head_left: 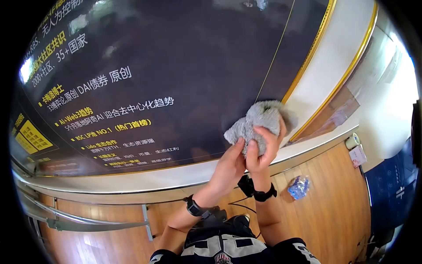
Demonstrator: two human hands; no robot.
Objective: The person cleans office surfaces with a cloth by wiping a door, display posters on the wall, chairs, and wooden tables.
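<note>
A fluffy grey cloth is bunched up at the lower right corner of a dark glossy board with white and yellow text. My right hand grips the cloth from the right, its fingers curled into the fabric. Pressed against the cloth's lower left edge is my left hand, its fingers closed on the fabric and its thumb near the right thumb. Part of the cloth lies over the gold inner trim of the board's frame.
A metal rail runs low on the left. On the wooden floor lies a blue and clear plastic bag. A roll and a small pink-and-white packet are at the right, near a dark blue panel.
</note>
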